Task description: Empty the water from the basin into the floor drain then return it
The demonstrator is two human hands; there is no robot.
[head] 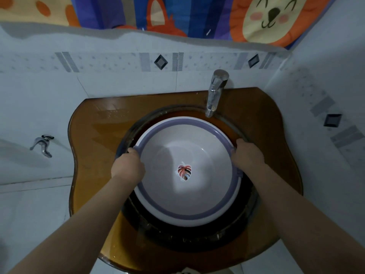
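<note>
A round white basin (197, 196) with a purple rim and a leaf sticker on its bottom sits inside the dark bowl of an amber glass sink (102, 135). My left hand (128, 165) grips the basin's left rim. On the opposite rim, my right hand (246, 155) is closed around the edge. The basin's inside looks smooth; I cannot tell whether water is in it. No floor drain shows in the head view.
A chrome faucet (214, 93) stands at the sink's back right, its spout over the basin's far edge. A small wall tap (42, 145) sticks out at the left. Tiled walls close in behind and on the right; a colourful cartoon cloth (177, 14) hangs above.
</note>
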